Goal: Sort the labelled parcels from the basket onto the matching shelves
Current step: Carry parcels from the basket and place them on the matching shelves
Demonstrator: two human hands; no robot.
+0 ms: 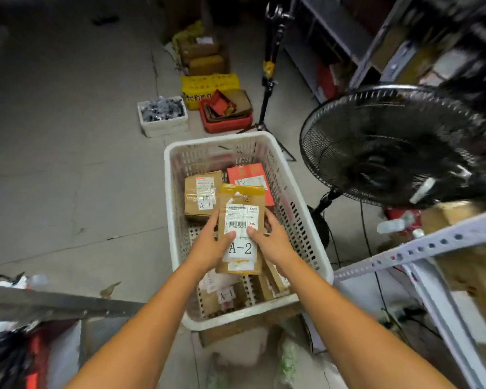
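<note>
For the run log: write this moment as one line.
phase: pick | held: A-2 parcel | left hand: grips its left edge | right hand: grips its right edge | where: over white basket | in basket: A-1 box, red box

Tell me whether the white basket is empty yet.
Not empty. Under the A-2 parcel held by the left hand and right hand, the basket holds a brown A-1 box, a red box and another A-1 parcel.

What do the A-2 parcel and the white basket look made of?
A-2 parcel: apparently matte brown cardboard, glossy yellow tape on top, white paper label. Basket: likely moulded white plastic, given its slotted walls and smooth thick rim.
</note>
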